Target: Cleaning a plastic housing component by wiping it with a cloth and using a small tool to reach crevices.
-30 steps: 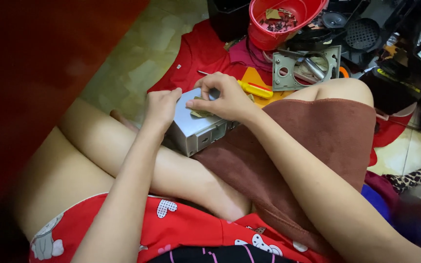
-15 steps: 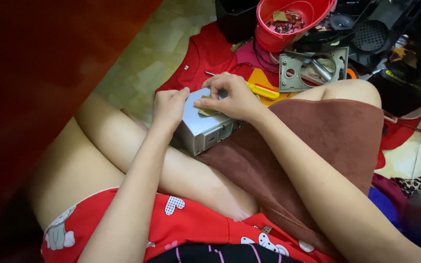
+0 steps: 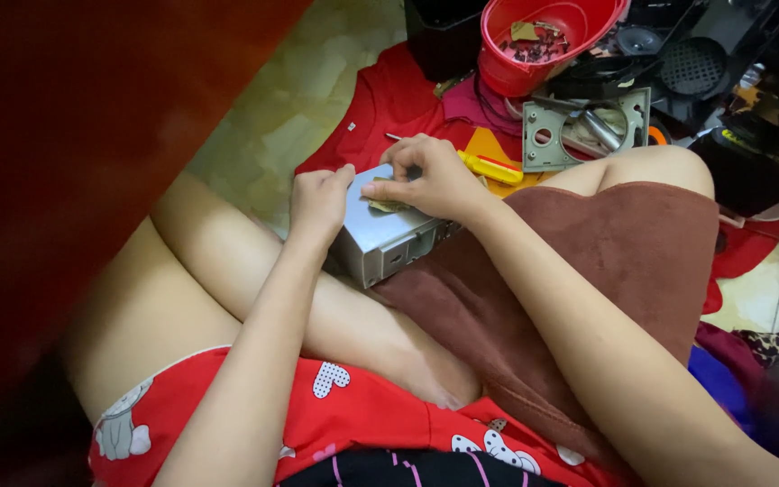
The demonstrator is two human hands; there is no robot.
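A silver metal box (image 3: pixel 380 242), like a small drive unit, rests on my crossed legs beside a brown towel (image 3: pixel 588 271) draped over my right thigh. My left hand (image 3: pixel 317 203) grips the box's left end with fingers curled. My right hand (image 3: pixel 426 180) lies on top of the box, its fingertips pinching a small flat greenish piece (image 3: pixel 388 206) against the lid.
A yellow-handled screwdriver (image 3: pixel 490 168) lies on a red cloth (image 3: pixel 389 108) just beyond my hands. Behind it are a grey metal bracket plate (image 3: pixel 579 126), a red bowl (image 3: pixel 543 36) holding small parts, and black equipment at the right. A dark red panel fills the left.
The view has shifted slightly. Both hands stay on the silver box, with my right fingers working a little on its top.
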